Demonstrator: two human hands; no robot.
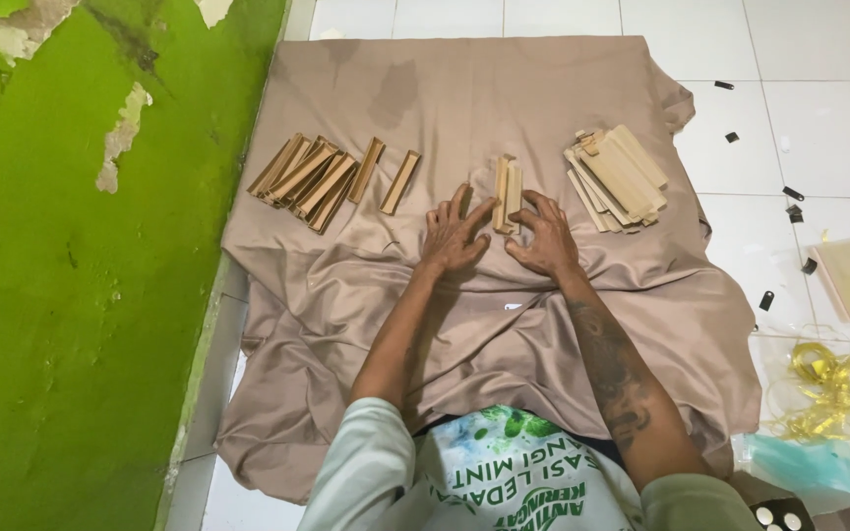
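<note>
Left hand (453, 236), right hand (544, 239) touch wooden strips (508, 192) on cloth (464, 88).

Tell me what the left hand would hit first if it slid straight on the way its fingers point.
The left hand points up and slightly right. Its fingertips already reach the small stack of strips, so it would likely meet that first; beyond lies bare cloth.

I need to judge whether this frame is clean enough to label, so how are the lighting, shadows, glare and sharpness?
Head view: soft, even light; faint shadows under the left hand and right hand on the beige cloth, which shows a mild sheen but no harsh glare; the small stack of wooden strips and both side piles are sharp; the white tiles look bright, and straight edges bow slightly near the frame borders.
</note>
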